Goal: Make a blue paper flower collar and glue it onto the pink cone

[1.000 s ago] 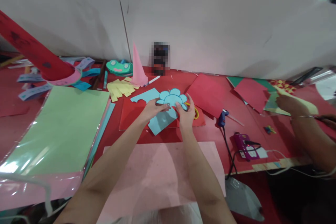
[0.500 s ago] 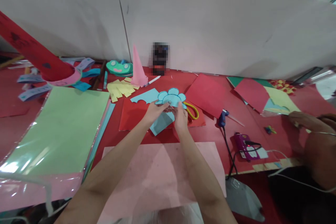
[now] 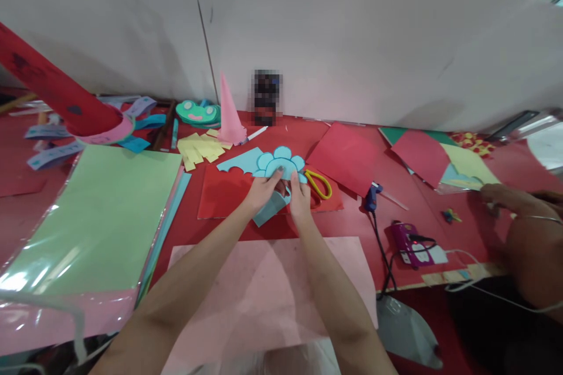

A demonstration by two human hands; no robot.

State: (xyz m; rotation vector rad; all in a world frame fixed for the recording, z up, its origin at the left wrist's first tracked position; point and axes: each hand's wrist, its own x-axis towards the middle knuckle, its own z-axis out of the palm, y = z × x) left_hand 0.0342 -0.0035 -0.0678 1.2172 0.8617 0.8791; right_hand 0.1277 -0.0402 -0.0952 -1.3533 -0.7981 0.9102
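The left hand point(image 3: 263, 188) and right hand point(image 3: 300, 199) both pinch the flower point(image 3: 281, 164) by its lower part, holding it over the red card point(image 3: 220, 196). It looks fully cut and outlined in blue; what is left to do cannot be told. Its petals point beyond the card towards the wall point(image 3: 352, 41), its long axis side to side. Scissors point(image 3: 322, 178) lie on the card's right part, a scalloped offcut point(image 3: 241, 159) by its far left edge, the glue gun point(image 3: 372, 197) right of it

2 bare grips point(image 3: 263, 190), narrow bare wrists point(image 3: 301, 214), 2 slim bare forearms point(image 3: 193, 263)
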